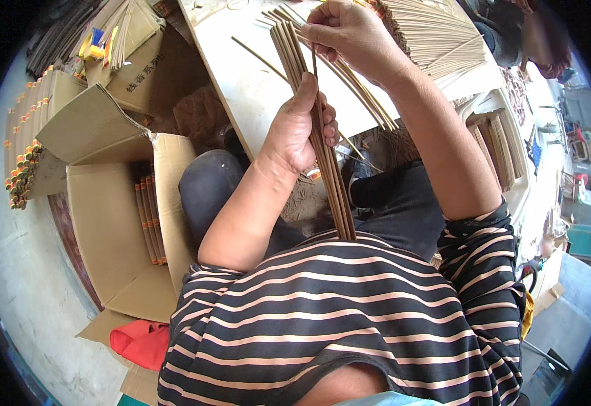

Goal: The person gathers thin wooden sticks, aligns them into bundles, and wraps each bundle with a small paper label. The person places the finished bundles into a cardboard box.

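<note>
My left hand (300,128) is wrapped round a bundle of thin brown incense sticks (332,183). The bundle slants from above the table edge down to my striped shirt. My right hand (353,37) is higher up, near the bundle's top end, with thumb and fingers pinched on a single incense stick (315,64). That stick runs down alongside the bundle toward my left thumb. Loose incense sticks (366,95) lie on the white tabletop (221,30) behind and beside my hands.
A large heap of sticks (437,40) covers the table's far right. At my left stands an open cardboard box (109,237) with banded bundles (150,220) inside. More banded bundles (28,149) are stacked farther left. A red cloth (141,344) lies by the box. Stick bundles (495,145) sit at right.
</note>
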Tool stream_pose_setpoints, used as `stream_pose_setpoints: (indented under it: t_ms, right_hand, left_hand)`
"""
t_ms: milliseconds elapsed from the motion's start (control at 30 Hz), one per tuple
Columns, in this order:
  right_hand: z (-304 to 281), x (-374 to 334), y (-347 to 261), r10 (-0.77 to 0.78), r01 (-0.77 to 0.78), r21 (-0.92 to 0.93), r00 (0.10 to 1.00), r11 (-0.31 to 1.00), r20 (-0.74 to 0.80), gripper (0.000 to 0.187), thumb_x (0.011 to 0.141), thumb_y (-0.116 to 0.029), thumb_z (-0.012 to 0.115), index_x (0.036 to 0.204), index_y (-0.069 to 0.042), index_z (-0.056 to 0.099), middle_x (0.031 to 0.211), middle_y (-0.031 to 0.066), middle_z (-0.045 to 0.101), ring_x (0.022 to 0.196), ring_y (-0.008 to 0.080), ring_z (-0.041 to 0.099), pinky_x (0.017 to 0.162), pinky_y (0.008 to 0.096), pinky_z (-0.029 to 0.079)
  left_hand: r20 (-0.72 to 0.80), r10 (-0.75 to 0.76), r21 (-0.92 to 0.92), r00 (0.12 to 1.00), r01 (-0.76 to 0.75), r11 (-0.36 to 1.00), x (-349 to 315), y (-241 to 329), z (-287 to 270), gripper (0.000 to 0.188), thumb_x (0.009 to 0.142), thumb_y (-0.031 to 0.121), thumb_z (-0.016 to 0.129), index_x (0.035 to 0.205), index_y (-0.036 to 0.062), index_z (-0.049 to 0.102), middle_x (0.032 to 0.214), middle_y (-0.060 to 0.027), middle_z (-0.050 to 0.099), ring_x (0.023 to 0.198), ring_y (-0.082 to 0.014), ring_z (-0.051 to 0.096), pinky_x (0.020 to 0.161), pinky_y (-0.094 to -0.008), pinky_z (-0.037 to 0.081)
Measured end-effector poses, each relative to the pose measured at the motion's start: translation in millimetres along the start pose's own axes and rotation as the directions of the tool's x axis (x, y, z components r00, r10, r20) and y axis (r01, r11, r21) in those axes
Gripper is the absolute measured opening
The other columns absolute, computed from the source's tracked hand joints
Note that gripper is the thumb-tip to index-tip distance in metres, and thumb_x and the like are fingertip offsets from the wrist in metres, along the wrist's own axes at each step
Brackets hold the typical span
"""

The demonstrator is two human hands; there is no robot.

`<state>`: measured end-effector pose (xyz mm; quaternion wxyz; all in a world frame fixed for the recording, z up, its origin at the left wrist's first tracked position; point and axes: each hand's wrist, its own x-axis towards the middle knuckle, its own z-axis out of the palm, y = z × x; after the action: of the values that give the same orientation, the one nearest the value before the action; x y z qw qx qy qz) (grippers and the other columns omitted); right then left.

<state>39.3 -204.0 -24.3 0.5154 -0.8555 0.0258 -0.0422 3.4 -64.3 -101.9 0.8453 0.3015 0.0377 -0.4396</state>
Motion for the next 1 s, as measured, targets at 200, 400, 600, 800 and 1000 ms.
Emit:
stream_pose_setpoints:
  t_ms: [200,400,600,800,1000]
  right_hand:
    - [-18,4,-21,0.090,-0.062,0.298,0.993,0.953,-0.082,0.013,0.084,-0.011,0.059,0.085,0.003,0.057,0.063,0.0015,0.053,0.053,0.0085,0.049,0.047,0.0215,0.039]
    - [-121,-22,-59,-0.289,0.268,-0.109,0.902,0.957,-0.320,0.012,0.083,-0.010,0.062,0.088,0.001,0.059,0.071,0.0048,0.056,0.060,0.0098,0.053,0.053,0.0234,0.045]
    - [-217,-109,-14,-0.114,-0.036,-0.588,0.970,0.808,-0.215,0.012,0.090,-0.017,0.053,0.089,-0.005,0.053,0.071,-0.0012,0.048,0.063,0.0061,0.044,0.058,0.0200,0.037]
    - [-236,-258,74,0.312,-0.446,-0.639,0.895,0.627,-0.319,0.001,0.081,-0.004,0.055,0.082,-0.003,0.055,0.070,0.0040,0.052,0.065,0.0113,0.049,0.058,0.0263,0.041]
    - [-196,-274,87,0.391,-0.536,-0.696,0.839,0.478,-0.378,0.012,0.078,-0.009,0.061,0.084,0.000,0.056,0.077,0.0156,0.060,0.068,0.0262,0.058,0.067,0.0362,0.046]
  left_hand:
    - [-0.035,-0.015,0.024,0.999,0.015,1.000,2,0,-7,0.034,0.078,0.038,0.069,0.070,0.0128,0.048,0.055,0.0004,0.046,0.046,-0.0104,0.046,0.043,-0.0240,0.037]
    - [-0.105,0.049,-0.023,0.993,-0.052,0.998,1,12,-6,0.026,0.079,0.025,0.070,0.073,0.0120,0.048,0.055,0.0000,0.047,0.047,-0.0110,0.047,0.043,-0.0242,0.039]
    - [-0.115,0.195,-0.043,0.974,-0.201,0.979,0,34,-18,0.023,0.085,0.025,0.062,0.074,0.0128,0.046,0.057,0.0011,0.043,0.047,-0.0103,0.042,0.042,-0.0233,0.036]
    - [-0.055,0.228,-0.131,0.972,-0.234,0.964,1,47,-30,0.024,0.086,0.025,0.060,0.070,0.0138,0.045,0.058,0.0017,0.043,0.049,-0.0105,0.043,0.045,-0.0241,0.037]
    - [-0.074,0.276,-0.144,0.958,-0.284,0.948,-1,55,-31,0.024,0.087,0.025,0.059,0.071,0.0139,0.044,0.059,0.0010,0.042,0.051,-0.0110,0.044,0.046,-0.0244,0.039]
